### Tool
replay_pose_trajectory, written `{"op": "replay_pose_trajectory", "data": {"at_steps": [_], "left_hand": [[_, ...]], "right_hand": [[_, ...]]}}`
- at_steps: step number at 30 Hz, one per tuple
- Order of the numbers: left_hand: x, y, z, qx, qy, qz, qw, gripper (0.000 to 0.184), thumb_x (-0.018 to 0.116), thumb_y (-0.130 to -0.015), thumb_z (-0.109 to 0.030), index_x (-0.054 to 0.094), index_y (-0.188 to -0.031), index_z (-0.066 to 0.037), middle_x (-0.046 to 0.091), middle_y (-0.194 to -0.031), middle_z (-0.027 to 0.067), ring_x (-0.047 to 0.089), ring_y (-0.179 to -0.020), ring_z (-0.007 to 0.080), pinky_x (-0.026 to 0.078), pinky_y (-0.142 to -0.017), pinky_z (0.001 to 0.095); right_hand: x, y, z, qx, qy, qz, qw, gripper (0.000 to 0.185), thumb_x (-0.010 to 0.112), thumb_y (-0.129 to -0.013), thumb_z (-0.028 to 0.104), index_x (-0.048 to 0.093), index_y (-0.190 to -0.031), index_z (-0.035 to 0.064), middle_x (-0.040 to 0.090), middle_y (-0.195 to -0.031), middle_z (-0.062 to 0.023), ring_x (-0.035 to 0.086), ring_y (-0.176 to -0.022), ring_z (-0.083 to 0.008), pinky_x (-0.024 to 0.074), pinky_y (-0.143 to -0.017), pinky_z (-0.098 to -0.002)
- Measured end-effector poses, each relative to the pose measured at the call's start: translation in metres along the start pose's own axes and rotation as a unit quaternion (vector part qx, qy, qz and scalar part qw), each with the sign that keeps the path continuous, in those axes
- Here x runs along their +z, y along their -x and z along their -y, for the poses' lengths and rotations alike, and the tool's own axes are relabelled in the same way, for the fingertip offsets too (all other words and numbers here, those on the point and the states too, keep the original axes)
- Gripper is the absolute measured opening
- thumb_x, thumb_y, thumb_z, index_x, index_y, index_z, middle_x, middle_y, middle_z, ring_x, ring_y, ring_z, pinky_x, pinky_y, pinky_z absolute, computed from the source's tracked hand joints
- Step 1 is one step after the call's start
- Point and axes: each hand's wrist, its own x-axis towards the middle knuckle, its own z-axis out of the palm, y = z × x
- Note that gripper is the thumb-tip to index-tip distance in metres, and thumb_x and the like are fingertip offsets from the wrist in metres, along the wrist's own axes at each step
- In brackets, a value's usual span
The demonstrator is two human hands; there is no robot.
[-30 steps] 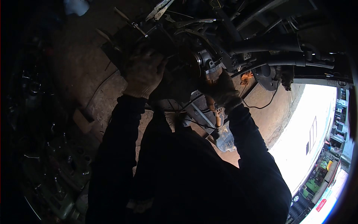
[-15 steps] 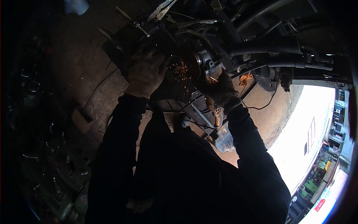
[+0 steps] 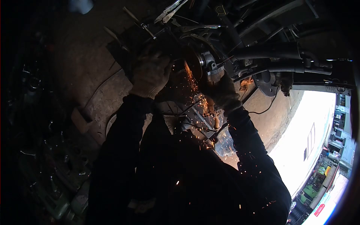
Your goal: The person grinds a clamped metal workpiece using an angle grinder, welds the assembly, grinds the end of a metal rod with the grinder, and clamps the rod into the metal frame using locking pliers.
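My gloved right hand (image 3: 224, 93) is closed around the body of an angle grinder (image 3: 213, 68), its metal head showing above the fingers. The grinder's disc (image 3: 195, 63) faces left, and a stream of orange sparks (image 3: 192, 79) runs from it down towards my lap. Left of the disc, my gloved left hand (image 3: 150, 77) rests with fingers bent over a dark piece; shadow hides what it grips. Locking pliers (image 3: 170, 10) and a T-handled tool (image 3: 144, 25) lie beyond my hands.
Dark metal bars and tubes (image 3: 268, 52) crowd the upper right. A cable (image 3: 262, 111) loops over the floor on the right. A brown block (image 3: 81, 120) lies on the left, with greenish machinery (image 3: 48, 187) at lower left. Bright daylight comes in from the right.
The sparks have grown from a small scatter by the disc into a long stream reaching my lap. The view has shifted slightly; both hands stay in nearly the same places.
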Motion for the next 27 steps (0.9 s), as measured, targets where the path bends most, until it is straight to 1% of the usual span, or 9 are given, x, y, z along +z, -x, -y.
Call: {"op": "replay_pose_trajectory", "data": {"at_steps": [3, 5, 12, 15, 19, 21, 23, 26, 27], "left_hand": [[0.001, 0.001, 0.000, 0.004, 0.007, -0.010, 1.000, 0.019, 0.072, -0.087, -0.032, 0.071, -0.093, -0.015, 0.067, -0.105, 0.0042, 0.059, -0.117, 0.0282, 0.050, -0.098, 0.0438], [-0.004, -0.001, -0.001, 0.002, 0.028, -0.006, 1.000, 0.018, 0.069, -0.088, -0.030, 0.075, -0.098, -0.015, 0.069, -0.108, 0.0029, 0.057, -0.119, 0.0273, 0.044, -0.104, 0.0457], [0.014, 0.006, 0.006, 0.004, 0.019, -0.006, 1.000, 0.022, 0.066, -0.090, -0.032, 0.071, -0.102, -0.015, 0.067, -0.113, 0.0043, 0.053, -0.127, 0.0280, 0.047, -0.103, 0.0445], [0.011, 0.005, 0.006, 0.007, 0.000, 0.056, 0.998, 0.021, 0.066, -0.089, -0.030, 0.071, -0.103, -0.015, 0.067, -0.116, 0.0040, 0.053, -0.127, 0.0278, 0.047, -0.103, 0.0441], [0.021, 0.007, 0.008, 0.006, 0.043, -0.023, 0.999, 0.019, 0.067, -0.087, -0.029, 0.071, -0.099, -0.014, 0.067, -0.112, 0.0039, 0.053, -0.126, 0.0272, 0.048, -0.101, 0.0444], [0.019, 0.006, 0.006, 0.005, 0.053, -0.028, 0.998, 0.019, 0.068, -0.086, -0.029, 0.070, -0.098, -0.014, 0.067, -0.111, 0.0039, 0.053, -0.126, 0.0271, 0.048, -0.101, 0.0446], [0.013, 0.008, 0.003, -0.028, 0.049, 0.051, 0.997, 0.017, 0.067, -0.089, -0.030, 0.070, -0.096, -0.015, 0.067, -0.110, 0.0041, 0.053, -0.126, 0.0272, 0.048, -0.100, 0.0461], [0.009, 0.005, 0.001, -0.007, 0.035, -0.007, 0.999, 0.019, 0.066, -0.091, -0.028, 0.072, -0.101, -0.014, 0.067, -0.108, 0.0066, 0.056, -0.121, 0.0282, 0.045, -0.106, 0.0439], [0.007, 0.005, 0.000, -0.007, 0.035, -0.008, 0.999, 0.019, 0.066, -0.091, -0.028, 0.072, -0.101, -0.014, 0.067, -0.108, 0.0066, 0.056, -0.121, 0.0282, 0.045, -0.106, 0.0439]], "right_hand": [[0.008, -0.004, -0.011, -0.020, 0.002, -0.039, 0.999, 0.068, 0.087, -0.076, 0.013, 0.052, -0.133, 0.0029, 0.067, -0.121, -0.0083, 0.067, -0.105, -0.0171, 0.0531, -0.095, -0.0333], [0.010, -0.004, -0.044, -0.030, -0.011, -0.037, 0.999, 0.068, 0.087, -0.076, 0.013, 0.052, -0.133, 0.0030, 0.067, -0.121, -0.0083, 0.067, -0.105, -0.0170, 0.0532, -0.095, -0.0333], [0.008, 0.002, -0.024, -0.051, -0.064, -0.025, 0.996, 0.067, 0.086, -0.078, 0.011, 0.051, -0.134, 0.0033, 0.066, -0.123, -0.0084, 0.067, -0.106, -0.0168, 0.0535, -0.094, -0.0332], [0.005, 0.005, -0.025, -0.064, -0.037, -0.025, 0.997, 0.066, 0.085, -0.078, 0.011, 0.051, -0.135, 0.0034, 0.066, -0.124, -0.0084, 0.067, -0.106, -0.0167, 0.0537, -0.094, -0.0332], [0.004, 0.010, -0.025, -0.078, -0.032, -0.020, 0.996, 0.066, 0.084, -0.079, 0.010, 0.050, -0.135, 0.0036, 0.065, -0.125, -0.0084, 0.066, -0.107, -0.0165, 0.0539, -0.094, -0.0332], [0.004, 0.004, -0.029, -0.070, -0.055, -0.011, 0.996, 0.065, 0.085, -0.079, 0.017, 0.051, -0.133, 0.0021, 0.068, -0.120, -0.0088, 0.067, -0.107, -0.0186, 0.0547, -0.092, -0.0342], [0.005, 0.001, -0.030, -0.062, -0.078, -0.002, 0.995, 0.066, 0.085, -0.079, 0.023, 0.051, -0.130, 0.0007, 0.070, -0.114, -0.0091, 0.069, -0.107, -0.0206, 0.0555, -0.091, -0.0353], [0.010, -0.003, -0.023, -0.067, -0.259, 0.023, 0.963, 0.064, 0.085, -0.079, 0.022, 0.051, -0.129, 0.0002, 0.071, -0.113, -0.0100, 0.069, -0.106, -0.0212, 0.0558, -0.088, -0.0366], [0.011, -0.006, -0.027, -0.037, -0.212, -0.003, 0.977, 0.066, 0.086, -0.078, 0.024, 0.052, -0.128, -0.0001, 0.071, -0.113, -0.0110, 0.069, -0.105, -0.0222, 0.0558, -0.088, -0.0378]]}}
